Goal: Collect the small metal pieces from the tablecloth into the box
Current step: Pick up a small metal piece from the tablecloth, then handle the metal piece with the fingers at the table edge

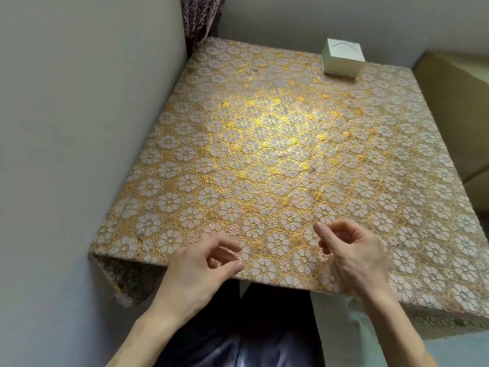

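1. Firstly, the box [341,63]: it is white and stands on the tablecloth [185,154] at the far edge of the table, toward the far right corner. Its top is shut, with a curved line across it, so I cannot see what is inside.
2. Its long axis runs along the far edge, with one long side turned toward me.
3. The small metal pieces [314,168] are hard to pick out against the gold flower pattern. A faint pale sliver lies near the middle of the cloth, and a few greyish specks lie by the left edge, close to the near left corner.
4. They are too small for me to tell which way they point.
5. My left hand [201,268] hovers over the near edge, left of centre, back upward. Its fingers are loosely curled and the thumb reaches forward below the forefinger with a gap between them. I see nothing held in it.
6. My right hand [354,258] hovers just inside the near edge, right of centre and apart from the left. Its forefinger is bent toward the middle of the table and the other fingers are curled loosely under. I see nothing held there either.
7. Both forearms are bare and come up from the near edge, over my dark trousers.
8. A patterned curtain [201,14] hangs behind the far left corner, and a brown carton [457,107] sits off the right edge.
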The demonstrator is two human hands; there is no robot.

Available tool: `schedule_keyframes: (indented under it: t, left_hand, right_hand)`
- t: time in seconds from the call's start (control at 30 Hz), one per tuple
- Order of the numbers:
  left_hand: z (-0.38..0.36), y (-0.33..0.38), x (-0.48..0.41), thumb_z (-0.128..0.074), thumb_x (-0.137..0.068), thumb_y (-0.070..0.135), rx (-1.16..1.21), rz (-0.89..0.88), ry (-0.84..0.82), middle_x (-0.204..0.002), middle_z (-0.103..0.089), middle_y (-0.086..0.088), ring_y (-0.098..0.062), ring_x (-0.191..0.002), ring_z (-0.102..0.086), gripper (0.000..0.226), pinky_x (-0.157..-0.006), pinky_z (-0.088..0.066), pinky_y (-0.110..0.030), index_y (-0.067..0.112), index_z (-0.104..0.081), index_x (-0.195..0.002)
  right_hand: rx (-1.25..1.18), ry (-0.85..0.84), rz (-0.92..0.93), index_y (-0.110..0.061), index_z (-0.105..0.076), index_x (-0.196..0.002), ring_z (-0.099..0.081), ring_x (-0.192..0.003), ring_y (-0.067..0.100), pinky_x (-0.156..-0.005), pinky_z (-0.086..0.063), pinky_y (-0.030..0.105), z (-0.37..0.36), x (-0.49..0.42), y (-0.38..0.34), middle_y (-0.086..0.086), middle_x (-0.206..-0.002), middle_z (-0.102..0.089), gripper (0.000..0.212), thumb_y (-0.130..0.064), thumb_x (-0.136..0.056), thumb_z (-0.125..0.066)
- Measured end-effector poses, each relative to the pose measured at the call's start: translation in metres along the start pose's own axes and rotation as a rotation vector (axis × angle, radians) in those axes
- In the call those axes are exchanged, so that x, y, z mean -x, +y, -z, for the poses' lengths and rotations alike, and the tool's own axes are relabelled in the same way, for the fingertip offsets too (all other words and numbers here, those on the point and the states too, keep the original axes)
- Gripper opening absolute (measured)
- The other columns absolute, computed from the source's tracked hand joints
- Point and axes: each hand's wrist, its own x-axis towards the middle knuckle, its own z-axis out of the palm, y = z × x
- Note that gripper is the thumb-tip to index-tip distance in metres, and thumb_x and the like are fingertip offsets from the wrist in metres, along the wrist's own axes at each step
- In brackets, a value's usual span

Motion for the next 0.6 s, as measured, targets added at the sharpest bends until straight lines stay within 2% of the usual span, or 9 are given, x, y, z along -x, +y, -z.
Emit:
schedule_keyframes:
  t: [0.1,0.27,0.37,0.43,0.5,0.6]
  left_hand:
    - [-0.005,-0.004,0.008,-0.085,-0.079,0.024,-0.033,0.01,-0.01,-0.079,-0.073,0.026,0.0,-0.076,-0.069,0.022,-0.074,-0.05,-0.011,0.036,-0.075,-0.094]
    - [-0.016,-0.006,0.014,-0.081,-0.082,0.013,0.072,0.053,0.049,-0.082,-0.074,0.025,0.005,-0.081,-0.069,0.024,-0.075,-0.047,-0.006,0.033,-0.076,-0.095]
    - [-0.024,-0.01,0.014,-0.081,-0.083,0.013,0.145,0.117,0.09,-0.084,-0.075,0.024,0.005,-0.082,-0.07,0.023,-0.078,-0.051,-0.009,0.033,-0.076,-0.094]
    - [-0.027,-0.012,0.016,-0.08,-0.084,0.015,0.192,0.165,0.143,-0.086,-0.075,0.024,0.007,-0.083,-0.07,0.021,-0.081,-0.053,-0.011,0.032,-0.077,-0.095]
    - [-0.03,-0.013,0.019,-0.081,-0.084,0.019,0.215,0.199,0.189,-0.086,-0.075,0.025,0.008,-0.083,-0.07,0.017,-0.081,-0.053,-0.01,0.033,-0.077,-0.093]
    - [-0.033,-0.015,0.025,-0.082,-0.082,0.021,0.29,0.251,0.208,-0.087,-0.076,0.021,0.004,-0.085,-0.071,0.015,-0.081,-0.053,-0.015,0.031,-0.078,-0.092]
  right_hand:
    - [0.136,-0.023,0.103,-0.024,-0.074,-0.082,-0.071,-0.064,0.01,-0.066,-0.059,0.031,-0.01,-0.022,-0.004,-0.006,-0.07,-0.074,0.016,-0.039,-0.086,-0.077]
    - [0.317,-0.143,0.251,-0.02,-0.074,-0.093,-0.068,-0.078,-0.001,-0.067,-0.055,0.01,-0.029,-0.063,-0.014,-0.009,-0.084,-0.072,0.021,-0.04,-0.087,-0.074]
    - [0.392,-0.189,0.383,-0.023,-0.073,-0.092,-0.062,-0.079,-0.007,-0.065,-0.052,0.007,-0.042,-0.082,-0.021,-0.012,-0.084,-0.068,0.017,-0.039,-0.087,-0.074]
    - [0.456,-0.181,0.489,-0.021,-0.073,-0.094,-0.06,-0.077,-0.007,-0.064,-0.048,0.009,-0.051,-0.091,-0.021,-0.011,-0.085,-0.065,0.019,-0.04,-0.087,-0.072]
    - [0.544,-0.16,0.6,-0.02,-0.074,-0.095,-0.06,-0.073,0.005,-0.065,-0.051,0.021,-0.06,-0.097,-0.013,-0.006,-0.089,-0.065,0.027,-0.046,-0.089,-0.067]
    - [0.691,-0.138,0.731,-0.016,-0.074,-0.096,-0.06,-0.084,0.02,-0.069,-0.057,0.039,-0.07,-0.096,0.001,0.006,-0.102,-0.066,0.032,-0.045,-0.091,-0.063]
